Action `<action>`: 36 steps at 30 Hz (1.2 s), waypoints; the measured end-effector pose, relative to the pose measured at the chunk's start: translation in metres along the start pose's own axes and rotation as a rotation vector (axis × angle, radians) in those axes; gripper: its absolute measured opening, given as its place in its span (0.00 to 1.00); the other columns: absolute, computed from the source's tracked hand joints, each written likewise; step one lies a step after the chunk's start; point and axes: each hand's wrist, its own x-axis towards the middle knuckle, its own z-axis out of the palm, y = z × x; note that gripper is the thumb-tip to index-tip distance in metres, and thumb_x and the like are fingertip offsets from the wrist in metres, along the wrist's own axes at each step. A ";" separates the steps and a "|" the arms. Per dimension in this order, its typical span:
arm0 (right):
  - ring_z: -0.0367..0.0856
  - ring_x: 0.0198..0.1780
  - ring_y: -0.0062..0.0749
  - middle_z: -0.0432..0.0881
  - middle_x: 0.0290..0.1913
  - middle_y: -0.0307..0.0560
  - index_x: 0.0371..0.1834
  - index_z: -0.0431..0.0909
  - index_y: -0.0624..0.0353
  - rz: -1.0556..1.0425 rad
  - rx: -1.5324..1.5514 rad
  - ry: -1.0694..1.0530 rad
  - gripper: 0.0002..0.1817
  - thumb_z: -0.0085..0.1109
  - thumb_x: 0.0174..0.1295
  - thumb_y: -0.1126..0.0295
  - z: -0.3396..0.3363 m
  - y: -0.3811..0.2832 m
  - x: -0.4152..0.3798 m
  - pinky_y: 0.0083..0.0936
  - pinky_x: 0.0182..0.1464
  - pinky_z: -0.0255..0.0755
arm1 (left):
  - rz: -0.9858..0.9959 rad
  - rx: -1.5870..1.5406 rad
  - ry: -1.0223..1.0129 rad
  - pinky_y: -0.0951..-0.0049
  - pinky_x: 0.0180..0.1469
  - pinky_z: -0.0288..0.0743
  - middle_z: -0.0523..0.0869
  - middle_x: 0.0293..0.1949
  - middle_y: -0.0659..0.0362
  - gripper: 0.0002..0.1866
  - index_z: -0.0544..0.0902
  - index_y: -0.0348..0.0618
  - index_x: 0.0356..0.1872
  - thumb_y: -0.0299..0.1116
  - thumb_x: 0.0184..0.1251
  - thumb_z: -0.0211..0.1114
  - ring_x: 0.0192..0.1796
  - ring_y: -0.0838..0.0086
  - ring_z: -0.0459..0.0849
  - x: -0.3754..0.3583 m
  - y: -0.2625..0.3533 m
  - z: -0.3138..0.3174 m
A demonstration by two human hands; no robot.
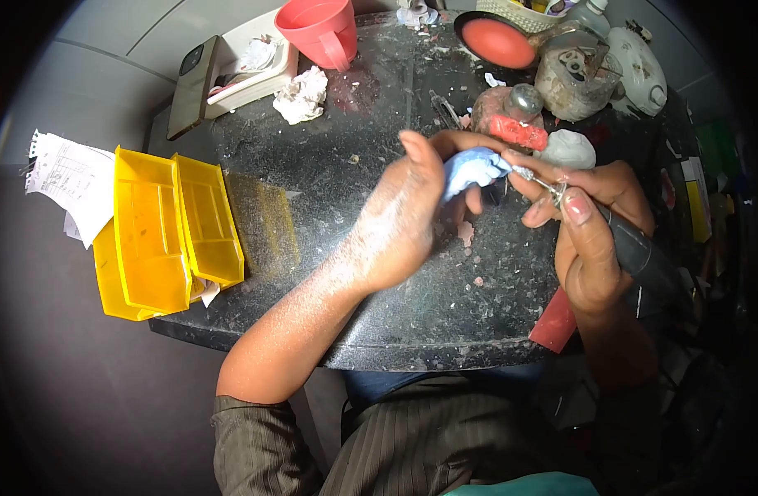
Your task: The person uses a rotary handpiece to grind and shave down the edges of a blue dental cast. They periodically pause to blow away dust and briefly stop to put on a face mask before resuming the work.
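My left hand (408,207), dusted with pale powder, is closed round a light blue moulded piece (474,171) above the table. In my right hand (594,223) is a black rotary handpiece (631,244), gripped like a pen with its metal tip pointing left. The bur (524,172) at its end reaches the right edge of the blue piece. Fingertips of both hands come close together around this spot. Part of the blue piece is hidden by my left fingers.
Two yellow bins (152,240) with papers stand left of the black table (379,322). A pink mug (319,33), crumpled tissue (301,95) and white tray (259,83) sit at the back left. A red-bottomed pan (500,43) and plaster-stained containers (576,78) crowd the back right.
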 end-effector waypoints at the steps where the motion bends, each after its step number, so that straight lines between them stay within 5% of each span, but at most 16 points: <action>1: 0.89 0.41 0.42 0.85 0.40 0.67 0.50 0.72 0.73 -0.002 -0.002 0.002 0.11 0.46 0.74 0.74 0.002 0.000 0.001 0.42 0.59 0.84 | -0.027 0.107 -0.021 0.73 0.45 0.79 0.83 0.40 0.56 0.56 0.74 0.35 0.66 0.79 0.68 0.21 0.43 0.73 0.82 -0.003 0.004 0.001; 3: 0.89 0.37 0.34 0.86 0.40 0.60 0.47 0.76 0.73 0.055 0.087 0.174 0.08 0.53 0.72 0.78 0.009 -0.002 0.002 0.35 0.51 0.86 | -0.012 0.190 -0.083 0.74 0.50 0.77 0.82 0.44 0.58 0.52 0.70 0.38 0.70 0.79 0.70 0.29 0.46 0.76 0.82 -0.007 0.006 0.003; 5: 0.89 0.38 0.35 0.85 0.39 0.59 0.47 0.76 0.74 0.046 0.117 0.163 0.08 0.53 0.72 0.78 0.006 0.001 0.002 0.36 0.51 0.86 | 0.225 0.299 -0.004 0.72 0.55 0.76 0.81 0.48 0.60 0.48 0.69 0.39 0.69 0.76 0.71 0.46 0.52 0.76 0.80 -0.005 -0.010 0.010; 6: 0.89 0.38 0.35 0.85 0.39 0.59 0.47 0.76 0.74 0.038 0.148 0.150 0.08 0.53 0.72 0.79 0.005 0.002 0.002 0.37 0.52 0.86 | 0.191 0.218 -0.019 0.71 0.58 0.74 0.80 0.51 0.61 0.41 0.69 0.41 0.67 0.63 0.67 0.68 0.55 0.77 0.78 -0.005 -0.007 0.009; 7: 0.89 0.38 0.35 0.85 0.39 0.59 0.47 0.76 0.74 0.040 0.148 0.151 0.08 0.53 0.72 0.79 0.005 0.003 0.002 0.37 0.52 0.86 | 0.190 0.218 -0.019 0.71 0.58 0.74 0.80 0.51 0.61 0.41 0.69 0.41 0.67 0.63 0.67 0.68 0.55 0.77 0.78 -0.006 -0.008 0.009; 9: 0.89 0.39 0.36 0.84 0.38 0.58 0.48 0.76 0.74 0.073 0.194 0.175 0.08 0.52 0.72 0.79 0.006 0.004 0.000 0.37 0.52 0.87 | 0.139 0.280 0.042 0.64 0.57 0.75 0.75 0.49 0.51 0.39 0.73 0.39 0.62 0.52 0.57 0.80 0.54 0.61 0.77 -0.008 -0.012 0.009; 10: 0.89 0.39 0.36 0.84 0.38 0.58 0.48 0.76 0.74 0.074 0.194 0.175 0.08 0.52 0.72 0.79 0.007 0.003 0.001 0.37 0.52 0.87 | 0.124 0.277 0.089 0.64 0.56 0.75 0.74 0.48 0.52 0.40 0.74 0.38 0.57 0.45 0.48 0.87 0.53 0.63 0.78 -0.007 -0.014 0.010; 15: 0.89 0.40 0.38 0.85 0.33 0.56 0.47 0.75 0.72 0.100 0.198 0.180 0.06 0.51 0.72 0.79 0.009 -0.004 0.003 0.39 0.54 0.84 | 0.126 0.342 0.210 0.68 0.47 0.78 0.77 0.43 0.56 0.36 0.75 0.38 0.48 0.43 0.44 0.89 0.45 0.70 0.81 -0.006 -0.009 0.009; 17: 0.90 0.43 0.43 0.85 0.35 0.59 0.49 0.74 0.73 0.100 0.151 0.138 0.09 0.49 0.73 0.76 0.004 -0.002 0.001 0.43 0.56 0.84 | -0.003 0.336 0.211 0.79 0.46 0.78 0.82 0.40 0.63 0.31 0.72 0.40 0.51 0.31 0.52 0.86 0.43 0.83 0.80 -0.006 -0.003 0.009; 18: 0.90 0.45 0.47 0.85 0.38 0.63 0.51 0.72 0.73 0.101 0.104 0.094 0.12 0.46 0.74 0.73 0.001 -0.001 0.000 0.46 0.58 0.84 | 0.106 0.381 0.219 0.78 0.41 0.82 0.84 0.37 0.61 0.29 0.72 0.39 0.49 0.29 0.54 0.85 0.39 0.81 0.84 -0.005 -0.005 0.008; 24: 0.89 0.43 0.45 0.86 0.41 0.67 0.50 0.72 0.74 0.104 0.000 0.065 0.13 0.46 0.74 0.73 0.001 -0.002 -0.001 0.42 0.55 0.84 | 0.059 0.209 0.228 0.75 0.32 0.84 0.85 0.35 0.56 0.25 0.70 0.36 0.47 0.23 0.58 0.80 0.33 0.75 0.88 -0.004 -0.001 0.012; 34: 0.89 0.43 0.43 0.86 0.42 0.67 0.50 0.73 0.74 0.082 0.022 0.065 0.13 0.47 0.73 0.73 0.002 -0.001 0.000 0.41 0.55 0.83 | 0.148 0.427 0.234 0.74 0.33 0.84 0.86 0.33 0.53 0.23 0.71 0.35 0.46 0.22 0.59 0.79 0.33 0.75 0.88 -0.003 -0.009 0.005; 36: 0.90 0.41 0.38 0.86 0.30 0.53 0.46 0.75 0.71 0.078 0.064 0.123 0.07 0.53 0.73 0.76 0.006 -0.004 0.002 0.35 0.54 0.83 | 0.157 0.423 0.235 0.75 0.33 0.84 0.86 0.33 0.53 0.23 0.71 0.35 0.46 0.22 0.59 0.79 0.33 0.75 0.88 -0.003 -0.010 0.004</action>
